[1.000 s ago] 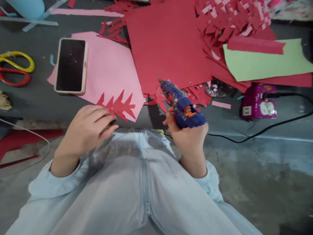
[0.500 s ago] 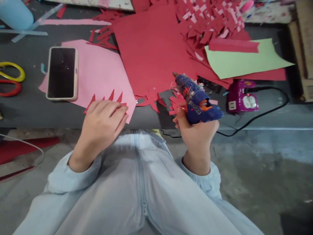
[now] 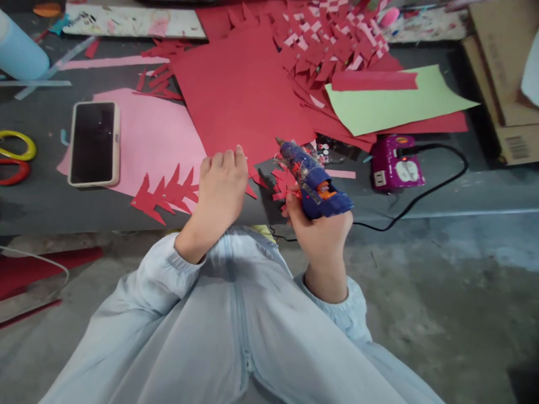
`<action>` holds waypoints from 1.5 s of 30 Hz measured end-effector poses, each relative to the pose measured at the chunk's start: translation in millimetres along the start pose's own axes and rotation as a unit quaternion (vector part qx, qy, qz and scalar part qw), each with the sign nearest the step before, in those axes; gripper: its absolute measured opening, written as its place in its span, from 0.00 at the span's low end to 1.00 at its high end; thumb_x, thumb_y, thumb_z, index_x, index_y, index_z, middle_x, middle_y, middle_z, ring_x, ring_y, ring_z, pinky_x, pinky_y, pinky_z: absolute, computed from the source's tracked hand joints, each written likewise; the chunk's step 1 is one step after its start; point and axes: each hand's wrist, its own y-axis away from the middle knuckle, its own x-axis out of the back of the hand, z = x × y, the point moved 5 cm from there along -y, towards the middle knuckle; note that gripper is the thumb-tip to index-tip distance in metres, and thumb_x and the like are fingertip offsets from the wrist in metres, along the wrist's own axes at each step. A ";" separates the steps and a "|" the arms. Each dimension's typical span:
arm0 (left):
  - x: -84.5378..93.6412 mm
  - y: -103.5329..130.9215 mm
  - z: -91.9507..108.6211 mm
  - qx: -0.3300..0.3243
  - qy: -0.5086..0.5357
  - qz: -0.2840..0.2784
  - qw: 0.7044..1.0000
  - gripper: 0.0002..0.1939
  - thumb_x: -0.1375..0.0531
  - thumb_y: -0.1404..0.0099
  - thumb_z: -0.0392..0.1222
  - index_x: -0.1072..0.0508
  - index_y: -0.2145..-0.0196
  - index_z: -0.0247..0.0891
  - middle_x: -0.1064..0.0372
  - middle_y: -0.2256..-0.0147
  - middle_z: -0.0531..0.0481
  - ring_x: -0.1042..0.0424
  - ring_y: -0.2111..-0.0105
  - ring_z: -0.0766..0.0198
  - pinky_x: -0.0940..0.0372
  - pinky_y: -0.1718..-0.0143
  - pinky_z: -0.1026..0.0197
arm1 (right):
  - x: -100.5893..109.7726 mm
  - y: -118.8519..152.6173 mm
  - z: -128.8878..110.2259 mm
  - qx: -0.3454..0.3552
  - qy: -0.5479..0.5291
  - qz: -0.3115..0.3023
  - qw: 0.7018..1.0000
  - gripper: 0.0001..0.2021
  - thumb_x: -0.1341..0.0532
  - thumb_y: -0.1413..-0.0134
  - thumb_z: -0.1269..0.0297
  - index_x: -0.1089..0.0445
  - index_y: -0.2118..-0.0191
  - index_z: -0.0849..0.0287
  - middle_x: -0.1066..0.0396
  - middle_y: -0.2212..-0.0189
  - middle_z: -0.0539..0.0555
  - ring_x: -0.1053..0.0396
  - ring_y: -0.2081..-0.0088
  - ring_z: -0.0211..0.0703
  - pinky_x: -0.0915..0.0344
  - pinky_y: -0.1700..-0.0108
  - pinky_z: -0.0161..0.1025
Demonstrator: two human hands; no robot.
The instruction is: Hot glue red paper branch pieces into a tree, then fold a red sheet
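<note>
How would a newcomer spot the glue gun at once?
Start at the large red sheet near the middle of the dark table. By its lower right corner, the person's right hand grips the glue gun. Its dark blue body with an orange patch sets it apart from the red paper scraps beside it.

pale blue jacket (image 3: 168,336), front zip (image 3: 247,359)
</note>
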 end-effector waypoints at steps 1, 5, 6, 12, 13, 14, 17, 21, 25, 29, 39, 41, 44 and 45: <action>-1.3 -1.2 -0.6 0.004 0.004 0.002 1.000 0.25 0.49 0.33 0.33 0.39 0.39 0.25 0.28 0.53 0.33 0.30 0.52 0.48 0.37 0.51 0.48 | 0.2 -0.2 1.0 0.000 -0.001 0.001 1.000 0.13 0.37 0.47 0.51 0.29 0.63 0.56 0.26 0.80 0.49 0.25 0.78 0.48 0.28 0.73 0.44; 2.7 -4.9 -7.0 0.032 0.026 -0.003 0.999 0.23 0.47 0.35 0.33 0.34 0.43 0.28 0.29 0.54 0.35 0.31 0.52 0.47 0.36 0.52 0.48 | 1.5 -1.5 0.6 0.005 0.001 0.014 1.000 0.13 0.36 0.48 0.51 0.29 0.65 0.56 0.26 0.80 0.50 0.24 0.76 0.50 0.27 0.72 0.45; 4.2 -5.6 -9.0 0.037 0.040 -0.012 0.998 0.19 0.46 0.35 0.34 0.31 0.47 0.29 0.29 0.55 0.36 0.30 0.53 0.47 0.36 0.52 0.48 | 1.7 -1.6 -0.1 0.004 -0.001 0.016 1.000 0.12 0.36 0.49 0.52 0.29 0.66 0.55 0.26 0.80 0.51 0.24 0.77 0.50 0.27 0.72 0.45; 8.7 -2.8 -30.9 0.121 0.303 0.001 0.945 0.05 0.40 0.37 0.40 0.28 0.65 0.37 0.31 0.70 0.51 0.31 0.70 0.62 0.34 0.65 0.58 | 1.7 -0.3 -3.3 -0.030 -0.066 0.034 0.997 0.09 0.33 0.53 0.56 0.28 0.68 0.54 0.25 0.79 0.52 0.25 0.79 0.49 0.27 0.75 0.46; 7.8 -1.0 -34.2 0.133 0.364 0.005 0.922 0.06 0.40 0.37 0.42 0.28 0.64 0.38 0.32 0.71 0.52 0.32 0.73 0.65 0.35 0.69 0.60 | 1.2 -0.3 -4.0 -0.041 -0.084 0.037 0.995 0.09 0.32 0.54 0.56 0.28 0.68 0.54 0.24 0.78 0.52 0.26 0.79 0.49 0.28 0.77 0.45; 6.8 1.1 -36.5 0.138 0.417 0.005 0.899 0.07 0.40 0.38 0.42 0.28 0.63 0.38 0.32 0.71 0.53 0.34 0.75 0.68 0.35 0.71 0.62 | 0.6 -0.6 -4.9 -0.052 -0.103 0.040 0.993 0.10 0.32 0.54 0.56 0.28 0.68 0.53 0.24 0.77 0.52 0.26 0.79 0.48 0.29 0.78 0.45; 6.7 8.7 -38.8 0.129 0.513 -0.003 0.849 0.10 0.39 0.39 0.43 0.30 0.60 0.39 0.32 0.69 0.54 0.35 0.77 0.71 0.35 0.74 0.64 | -2.3 -2.8 -9.9 -0.075 -0.160 0.041 0.983 0.10 0.31 0.56 0.55 0.28 0.68 0.52 0.25 0.79 0.51 0.31 0.83 0.44 0.32 0.82 0.42; 13.4 21.5 -37.7 0.118 0.567 -0.018 0.815 0.12 0.39 0.39 0.44 0.31 0.57 0.40 0.32 0.70 0.54 0.32 0.75 0.69 0.33 0.73 0.64 | -7.8 -5.7 -19.1 -0.081 -0.187 0.019 0.979 0.13 0.30 0.58 0.54 0.28 0.67 0.52 0.25 0.78 0.49 0.34 0.84 0.39 0.34 0.83 0.40; 18.5 34.9 -36.9 0.127 0.594 -0.047 0.793 0.11 0.39 0.40 0.44 0.31 0.59 0.40 0.32 0.72 0.55 0.32 0.76 0.69 0.35 0.76 0.66 | -13.7 -7.0 -27.7 -0.076 -0.176 0.002 0.982 0.15 0.29 0.61 0.53 0.29 0.69 0.53 0.26 0.79 0.48 0.35 0.84 0.37 0.35 0.84 0.38; 16.7 49.7 -35.6 0.145 0.636 -0.055 0.756 0.12 0.37 0.41 0.44 0.30 0.60 0.40 0.29 0.70 0.53 0.30 0.74 0.67 0.32 0.72 0.64 | -22.7 -6.4 -32.8 -0.091 -0.184 -0.012 0.979 0.15 0.28 0.66 0.55 0.33 0.75 0.54 0.28 0.81 0.46 0.36 0.84 0.36 0.35 0.84 0.37; 9.1 88.0 -33.4 0.110 0.594 -0.104 0.790 0.17 0.45 0.32 0.52 0.28 0.69 0.36 0.28 0.74 0.52 0.29 0.75 0.67 0.38 0.75 0.67 | -28.4 4.0 -34.0 -0.075 -0.189 -0.068 0.977 0.14 0.27 0.68 0.63 0.29 0.72 0.54 0.30 0.82 0.44 0.38 0.86 0.35 0.36 0.86 0.37; 10.2 92.5 -35.9 0.112 0.576 -0.109 0.802 0.18 0.47 0.31 0.51 0.28 0.71 0.37 0.27 0.75 0.52 0.29 0.75 0.67 0.39 0.75 0.66 | -29.3 5.4 -32.8 -0.065 -0.170 -0.084 0.980 0.14 0.26 0.68 0.63 0.29 0.72 0.54 0.30 0.82 0.44 0.38 0.86 0.36 0.36 0.87 0.37; 14.4 97.1 -40.1 0.104 0.535 -0.095 0.833 0.18 0.48 0.30 0.47 0.29 0.74 0.38 0.28 0.77 0.54 0.31 0.77 0.69 0.41 0.76 0.66 | -31.8 7.0 -33.2 -0.045 -0.151 -0.110 0.981 0.13 0.26 0.65 0.62 0.28 0.71 0.53 0.30 0.82 0.45 0.38 0.86 0.37 0.37 0.87 0.38; 17.1 98.4 -41.8 0.092 0.520 -0.080 0.845 0.18 0.48 0.29 0.46 0.30 0.75 0.38 0.29 0.77 0.54 0.32 0.77 0.70 0.42 0.75 0.66 | -32.2 7.2 -33.9 -0.037 -0.149 -0.115 0.981 0.12 0.26 0.63 0.61 0.27 0.70 0.53 0.31 0.83 0.45 0.38 0.87 0.37 0.38 0.87 0.38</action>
